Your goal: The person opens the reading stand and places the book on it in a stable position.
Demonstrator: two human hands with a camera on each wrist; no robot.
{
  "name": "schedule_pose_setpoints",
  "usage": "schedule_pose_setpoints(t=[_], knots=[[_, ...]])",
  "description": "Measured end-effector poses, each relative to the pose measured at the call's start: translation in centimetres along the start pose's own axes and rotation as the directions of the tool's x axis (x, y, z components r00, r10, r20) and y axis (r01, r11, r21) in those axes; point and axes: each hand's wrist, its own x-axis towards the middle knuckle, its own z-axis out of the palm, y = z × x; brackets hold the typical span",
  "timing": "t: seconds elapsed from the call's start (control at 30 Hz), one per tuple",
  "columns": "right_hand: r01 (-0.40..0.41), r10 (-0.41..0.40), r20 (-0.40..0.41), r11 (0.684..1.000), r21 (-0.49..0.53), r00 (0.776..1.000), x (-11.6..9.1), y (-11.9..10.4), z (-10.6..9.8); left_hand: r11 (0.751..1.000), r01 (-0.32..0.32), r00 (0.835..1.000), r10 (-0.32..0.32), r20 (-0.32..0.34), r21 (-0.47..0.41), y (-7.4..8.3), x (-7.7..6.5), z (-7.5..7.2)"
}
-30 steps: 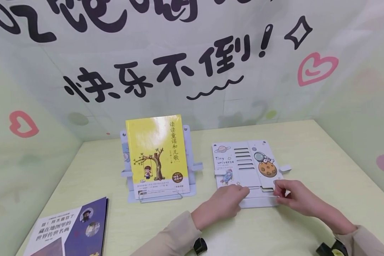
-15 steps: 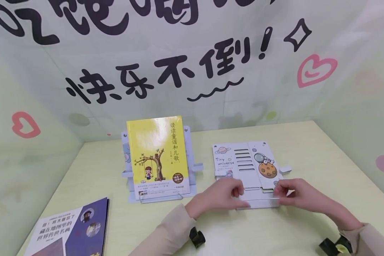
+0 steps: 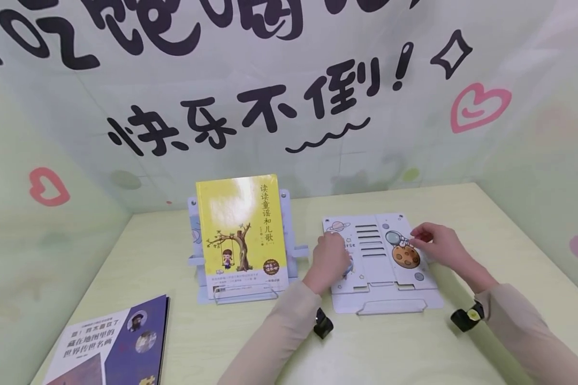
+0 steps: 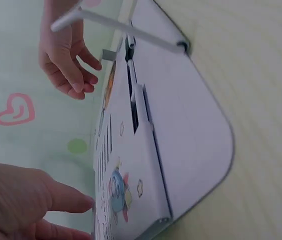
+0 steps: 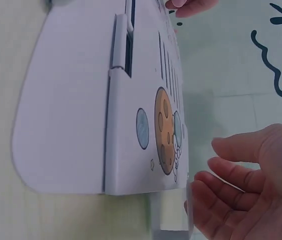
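Left hand (image 3: 329,262) at the left edge of the stand (image 3: 382,272); thumb and forefinger are apart, their tips at the panel's edge in the left wrist view. The other fingers are largely hidden, and whether they grip the edge cannot be told. Right hand (image 3: 440,247) at the right edge, thumb apart from the loosely bent fingers, which lie beside the side arm (image 5: 172,236); contact there is unclear.

The left hand covers part of the lettering, of which "erse" shows, and part of the rocket (image 4: 120,192). The right fingertips overlap the astronaut (image 3: 398,238) in the head view.

The stand lies on the table (image 3: 491,230), right of the yellow book (image 3: 241,230). Its pale panel, hinged to a round-cornered base (image 3: 344,305), lies low over it and bears a ringed planet (image 3: 337,226), an orange planet (image 3: 406,258) and a column of dark slots (image 3: 372,240). A clear bar (image 3: 392,306) crosses the front.

The yellow book leans upright on a second stand (image 3: 289,227), mostly concealed by it. A purple-and-white book (image 3: 146,321) is cut off below. Behind, black characters (image 3: 270,107) on the wall run out of frame above.
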Motion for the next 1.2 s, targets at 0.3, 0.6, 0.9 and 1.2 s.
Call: schedule_pose_setpoints(t=[0.3, 0.6, 0.9, 1.2], knots=[[-0.129, 0.131, 0.042, 0.991, -0.039, 0.991, 1.4, 0.8, 0.7, 0.994, 0.107, 0.992, -0.106, -0.064, 0.019, -0.2, 1.4, 0.8], [-0.227, 0.227, 0.093, 0.974, -0.008, 0.970, 2.2, 1.4, 1.0, 0.990, 0.132, 0.989, -0.135, -0.061, -0.045, -0.5, 1.8, 1.0], [-0.271, 0.268, 0.044, 0.961, 0.055, 0.962, 1.9, 1.1, 0.5, 0.987, 0.102, 0.987, -0.116, -0.109, -0.128, -0.5, 2.0, 0.3], [-0.217, 0.246, -0.102, 0.947, 0.236, 0.964, 0.9, 0.9, -0.9, 0.967, 0.063, 0.970, -0.117, -0.212, -0.246, -0.2, 2.1, -0.6]])
